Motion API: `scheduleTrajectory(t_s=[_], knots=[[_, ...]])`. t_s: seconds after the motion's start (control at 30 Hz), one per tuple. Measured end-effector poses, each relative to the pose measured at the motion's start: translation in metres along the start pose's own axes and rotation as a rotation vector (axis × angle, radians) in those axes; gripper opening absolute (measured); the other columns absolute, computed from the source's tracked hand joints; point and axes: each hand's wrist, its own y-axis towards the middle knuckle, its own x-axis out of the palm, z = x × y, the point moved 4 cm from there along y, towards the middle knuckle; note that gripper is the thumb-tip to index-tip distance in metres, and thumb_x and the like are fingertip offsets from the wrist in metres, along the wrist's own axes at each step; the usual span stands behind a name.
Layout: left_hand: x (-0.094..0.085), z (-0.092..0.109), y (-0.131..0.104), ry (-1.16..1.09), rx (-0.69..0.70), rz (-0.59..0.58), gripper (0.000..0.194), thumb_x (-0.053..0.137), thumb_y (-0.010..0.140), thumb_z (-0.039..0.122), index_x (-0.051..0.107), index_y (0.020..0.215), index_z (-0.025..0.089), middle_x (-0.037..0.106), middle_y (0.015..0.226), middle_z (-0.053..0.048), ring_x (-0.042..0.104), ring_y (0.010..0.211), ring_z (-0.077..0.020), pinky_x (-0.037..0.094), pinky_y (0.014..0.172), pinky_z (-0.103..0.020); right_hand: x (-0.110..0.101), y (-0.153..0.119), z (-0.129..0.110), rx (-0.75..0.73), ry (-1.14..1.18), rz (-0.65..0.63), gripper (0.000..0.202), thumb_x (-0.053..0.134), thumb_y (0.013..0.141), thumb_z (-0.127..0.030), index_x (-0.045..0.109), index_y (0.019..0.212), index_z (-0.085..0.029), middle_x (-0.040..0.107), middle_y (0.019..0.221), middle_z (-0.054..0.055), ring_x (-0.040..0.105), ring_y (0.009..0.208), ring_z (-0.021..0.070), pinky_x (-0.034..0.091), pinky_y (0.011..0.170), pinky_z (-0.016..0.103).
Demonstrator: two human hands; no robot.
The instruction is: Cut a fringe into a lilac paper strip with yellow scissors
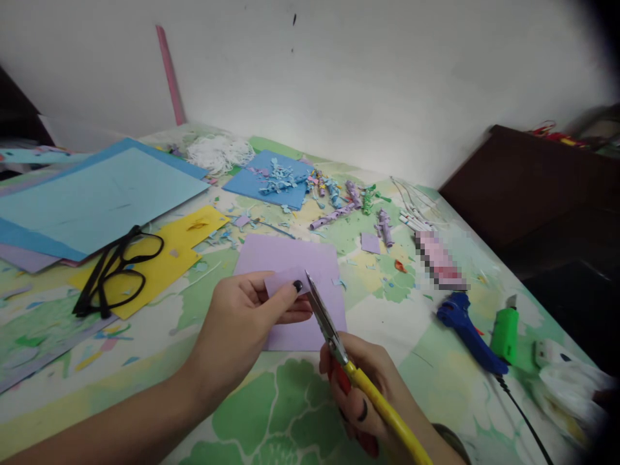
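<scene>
Pinching purple slip (281, 281) in left grip (249, 313), scissors (375, 397) in right grip (371, 368), blades (323, 314) at edge

Paper-strewn floral tablecloth (295, 413)

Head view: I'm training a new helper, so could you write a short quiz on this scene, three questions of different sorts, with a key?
1. True or false: the right hand holds the scissors.
2. Multiple choice: what colour is the small paper piece in the left hand? A) green; B) purple; C) yellow.
3. Fill in: the black-framed glasses lie partly over a sheet coloured ____.

Key: 1 true; 2 B; 3 yellow.
</scene>
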Motion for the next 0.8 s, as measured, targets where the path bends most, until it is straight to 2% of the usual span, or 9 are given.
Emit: scheduleTrajectory(t_s=[0.1, 0.47, 0.8], knots=[[0.0000, -0.0014, 0.0009, -0.016, -0.008, 0.002, 0.016, 0.079, 0.068, 0.030, 0.076, 0.068, 0.014, 0.078, 0.070, -0.007, 0.073, 0.065, -0.0196, 0.061, 0.064, -0.025, 0.0003, -0.0010, 0.0016, 0.007, 0.003, 0.007, 0.057, 0.060, 0.075, -0.073, 0.051, 0.087, -0.018, 0.034, 0.055, -0.009, 0.029, 0.041, 0.0054, 0.025, 0.036, 0.017], [0.0010, -0.0003, -0.0002, -0.023, 0.003, -0.011, 0.012, 0.075, 0.072, 0.025, 0.076, 0.069, 0.013, 0.078, 0.071, -0.007, 0.074, 0.066, -0.0197, 0.062, 0.065, -0.026, 0.0022, -0.0009, 0.0001, 0.077, -0.067, 0.022, 0.054, 0.056, 0.077, -0.073, 0.048, 0.081, -0.020, 0.031, 0.053, -0.009, 0.026, 0.037, 0.0053, 0.022, 0.033, 0.018], [0.0021, 0.0006, 0.0008, -0.041, -0.005, -0.020, 0.013, 0.074, 0.074, 0.024, 0.075, 0.067, 0.013, 0.078, 0.072, -0.006, 0.074, 0.066, -0.0190, 0.062, 0.066, -0.026, 0.0018, 0.0042, -0.0006, 0.010, -0.135, 0.074, 0.054, 0.057, 0.078, -0.072, 0.048, 0.075, -0.019, 0.035, 0.050, -0.008, 0.030, 0.040, 0.0066, 0.022, 0.035, 0.018]])
